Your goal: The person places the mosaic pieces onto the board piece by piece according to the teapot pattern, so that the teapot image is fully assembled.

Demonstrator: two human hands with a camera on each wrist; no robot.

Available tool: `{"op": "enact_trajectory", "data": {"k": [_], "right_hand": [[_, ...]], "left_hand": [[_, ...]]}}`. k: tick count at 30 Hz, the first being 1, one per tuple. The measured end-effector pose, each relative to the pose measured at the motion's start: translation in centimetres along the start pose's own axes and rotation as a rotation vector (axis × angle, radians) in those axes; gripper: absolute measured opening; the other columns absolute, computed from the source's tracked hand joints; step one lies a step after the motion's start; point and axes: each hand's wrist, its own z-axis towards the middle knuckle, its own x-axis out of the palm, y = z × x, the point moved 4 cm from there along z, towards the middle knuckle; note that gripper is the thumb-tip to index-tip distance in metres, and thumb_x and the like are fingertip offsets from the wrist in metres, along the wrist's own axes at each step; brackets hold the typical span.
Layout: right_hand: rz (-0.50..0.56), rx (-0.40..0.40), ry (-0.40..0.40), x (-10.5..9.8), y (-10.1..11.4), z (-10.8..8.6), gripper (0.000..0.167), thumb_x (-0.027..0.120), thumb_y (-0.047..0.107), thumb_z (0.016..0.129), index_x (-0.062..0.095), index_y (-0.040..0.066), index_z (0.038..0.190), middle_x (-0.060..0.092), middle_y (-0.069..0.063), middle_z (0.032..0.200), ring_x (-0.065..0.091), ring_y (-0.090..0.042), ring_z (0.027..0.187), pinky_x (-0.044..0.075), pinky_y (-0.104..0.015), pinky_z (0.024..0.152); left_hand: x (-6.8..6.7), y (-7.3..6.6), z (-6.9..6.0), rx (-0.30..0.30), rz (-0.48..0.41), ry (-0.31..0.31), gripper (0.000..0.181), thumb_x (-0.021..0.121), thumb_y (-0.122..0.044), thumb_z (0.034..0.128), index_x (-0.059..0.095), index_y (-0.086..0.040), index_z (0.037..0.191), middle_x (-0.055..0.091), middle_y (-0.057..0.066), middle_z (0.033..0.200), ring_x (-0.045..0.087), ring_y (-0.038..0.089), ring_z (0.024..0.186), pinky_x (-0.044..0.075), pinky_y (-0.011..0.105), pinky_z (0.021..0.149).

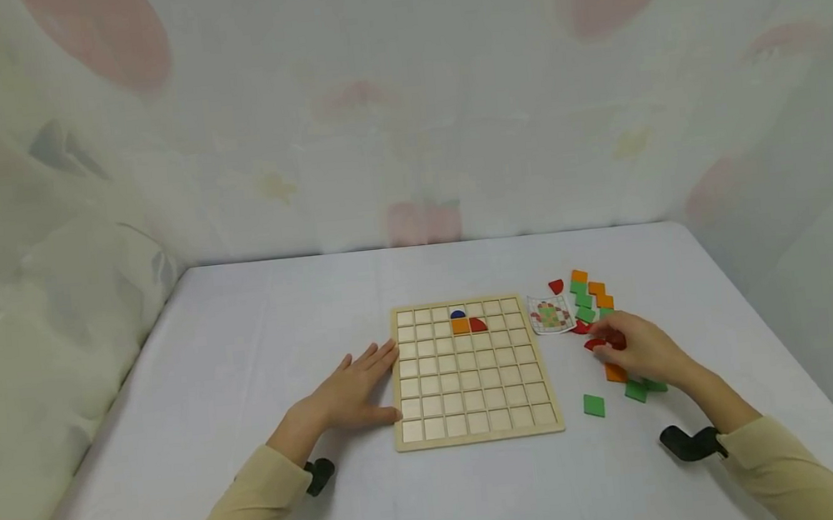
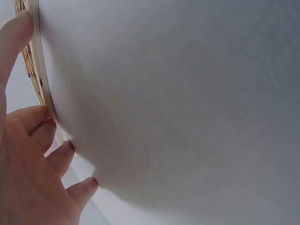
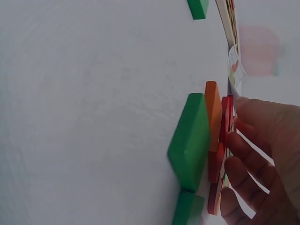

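Note:
A wooden grid board (image 1: 479,436) lies flat on the table. My left hand (image 1: 356,391) rests at its left side, fingers spread and relaxed, thumb and fingertips touching the frame. In its upper cells sit a blue half-round piece (image 1: 458,314), an orange square (image 1: 460,325) and a red quarter-round piece (image 1: 478,324). Right of the board, my right hand (image 1: 639,346) bends over loose pieces, its thumb and forefinger pinching a red rounded piece (image 1: 594,344). The right wrist view shows the thumb (image 3: 255,110) beside red pieces (image 3: 227,112); the exact contact is partly hidden.
A small printed pattern card (image 1: 552,316) lies against the board's right edge. Several orange and green squares lie around the right hand, with a green square (image 1: 594,405) apart from them. A lone red piece (image 1: 556,287) lies above the card. Patterned cloth hangs behind the table.

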Motion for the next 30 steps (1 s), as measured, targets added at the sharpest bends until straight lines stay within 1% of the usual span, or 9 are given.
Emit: {"op": "enact_trajectory", "data": {"k": [5, 13, 19, 23, 26, 30], "right_hand": [[-0.046, -0.006, -0.007, 0.16, -0.25, -0.06, 0.028, 0.073, 0.015, 0.077, 0.064, 0.004, 0.101, 0.061, -0.003, 0.088, 0.050, -0.015, 0.075, 0.047, -0.026, 0.065], [-0.053, -0.019, 0.003, 0.33, -0.15, 0.20, 0.025, 0.073, 0.012, 0.076, 0.064, 0.004, 0.097, 0.055, -0.002, 0.081, 0.046, -0.014, 0.072, 0.042, -0.024, 0.061], [-0.053, -0.015, -0.005, 0.59, -0.27, 0.27, 0.022, 0.072, 0.012, 0.077, 0.063, 0.005, 0.096, 0.054, -0.001, 0.081, 0.046, -0.014, 0.073, 0.043, -0.024, 0.062], [-0.049, -0.023, -0.017, 0.59, -0.32, 0.16, 0.023, 0.072, 0.011, 0.077, 0.063, 0.004, 0.097, 0.055, -0.002, 0.082, 0.046, -0.015, 0.073, 0.044, -0.025, 0.063], [-0.048, -0.027, -0.017, 0.58, -0.30, 0.08, 0.024, 0.072, 0.011, 0.077, 0.063, 0.003, 0.097, 0.055, -0.002, 0.082, 0.047, -0.015, 0.073, 0.044, -0.025, 0.063], [-0.050, -0.013, -0.007, 0.45, -0.25, 0.15, 0.023, 0.071, 0.012, 0.078, 0.063, 0.004, 0.098, 0.054, -0.002, 0.082, 0.047, -0.015, 0.073, 0.043, -0.025, 0.062]], "left_hand": [[-0.02, -0.04, 0.07, -0.004, 0.007, 0.005, 0.091, 0.063, -0.050, 0.0812, 0.017, -0.009, 0.148, 0.011, 0.004, 0.155, 0.013, 0.030, 0.141, 0.014, 0.058, 0.108], [-0.01, 0.07, 0.15, -0.009, -0.002, 0.000, 0.091, 0.063, -0.050, 0.0807, 0.017, -0.010, 0.148, 0.012, 0.004, 0.155, 0.013, 0.029, 0.141, 0.014, 0.059, 0.108], [0.04, 0.00, 0.14, -0.018, -0.011, 0.002, 0.091, 0.065, -0.048, 0.0802, 0.017, -0.010, 0.148, 0.012, 0.004, 0.155, 0.014, 0.029, 0.141, 0.014, 0.059, 0.108], [-0.03, -0.12, 0.07, -0.021, -0.020, 0.005, 0.092, 0.066, -0.047, 0.0797, 0.017, -0.009, 0.148, 0.012, 0.005, 0.155, 0.014, 0.030, 0.141, 0.014, 0.059, 0.108], [-0.07, -0.18, -0.01, -0.025, -0.023, 0.008, 0.092, 0.066, -0.047, 0.0799, 0.017, -0.009, 0.148, 0.012, 0.005, 0.155, 0.013, 0.030, 0.141, 0.013, 0.058, 0.108], [-0.12, -0.19, -0.05, -0.030, -0.017, 0.010, 0.091, 0.065, -0.048, 0.0802, 0.017, -0.010, 0.148, 0.012, 0.004, 0.155, 0.012, 0.029, 0.141, 0.013, 0.058, 0.109]]}}
